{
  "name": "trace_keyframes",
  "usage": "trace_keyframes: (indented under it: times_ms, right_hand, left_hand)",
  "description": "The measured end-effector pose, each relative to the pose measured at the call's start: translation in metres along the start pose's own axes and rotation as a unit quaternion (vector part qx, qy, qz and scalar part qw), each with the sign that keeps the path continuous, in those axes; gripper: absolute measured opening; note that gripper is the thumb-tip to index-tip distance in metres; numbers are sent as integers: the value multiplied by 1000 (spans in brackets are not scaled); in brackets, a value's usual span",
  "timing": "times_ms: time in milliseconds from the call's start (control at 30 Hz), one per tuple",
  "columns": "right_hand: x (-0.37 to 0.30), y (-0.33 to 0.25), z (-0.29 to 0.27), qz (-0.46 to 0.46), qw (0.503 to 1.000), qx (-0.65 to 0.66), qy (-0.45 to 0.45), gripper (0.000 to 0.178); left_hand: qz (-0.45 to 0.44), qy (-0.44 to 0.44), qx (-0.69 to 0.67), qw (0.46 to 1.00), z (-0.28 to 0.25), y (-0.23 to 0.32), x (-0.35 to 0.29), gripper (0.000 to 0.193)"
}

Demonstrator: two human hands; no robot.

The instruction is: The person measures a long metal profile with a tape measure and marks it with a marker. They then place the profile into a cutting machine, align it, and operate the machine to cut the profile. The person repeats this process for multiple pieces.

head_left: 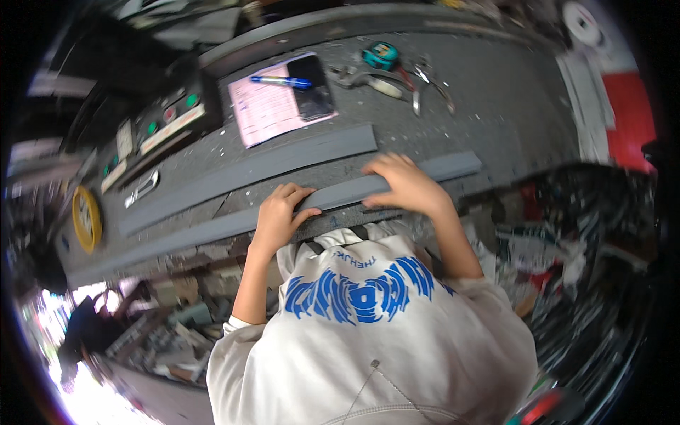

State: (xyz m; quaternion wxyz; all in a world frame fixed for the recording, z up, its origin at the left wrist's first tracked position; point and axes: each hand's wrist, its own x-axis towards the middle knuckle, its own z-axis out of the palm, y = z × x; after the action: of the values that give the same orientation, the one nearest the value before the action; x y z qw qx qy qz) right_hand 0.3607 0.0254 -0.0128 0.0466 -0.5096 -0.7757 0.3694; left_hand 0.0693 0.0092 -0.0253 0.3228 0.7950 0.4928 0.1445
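Glare [88, 393] burns out the lower left, the right hand [405, 185] blurs, and dark fisheye edges bend

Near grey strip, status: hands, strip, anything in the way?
Left hand on near strip; right hand over it, contact unclear; near strip lies on bench; second strip beyond, not overlapping.

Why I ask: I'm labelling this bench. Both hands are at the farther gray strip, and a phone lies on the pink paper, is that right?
Not the strip: the head view shows the left hand and right hand at the nearer gray strip. The phone does lie on the pink paper.
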Motion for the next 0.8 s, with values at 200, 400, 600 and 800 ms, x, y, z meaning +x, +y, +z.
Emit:
trace_keyframes:
  times_ms: [200,400,600,800]
  right_hand:
    - [-19,29,1,-69,991,-18,117,52]
    - [-12,50,10,-89,992,-42,83,45]
    - [-9,54,16,-83,993,-25,78,46]
    - [-8,49,20,-50,995,-18,79,53]
  left_hand:
    - [-10,177,107,978,24,22,-13,38]
    - [-54,261,113,957,58,28,-18,37]
    - [-59,269,108,955,70,23,-18,40]
    - [-79,223,51,970,59,20,-17,41]
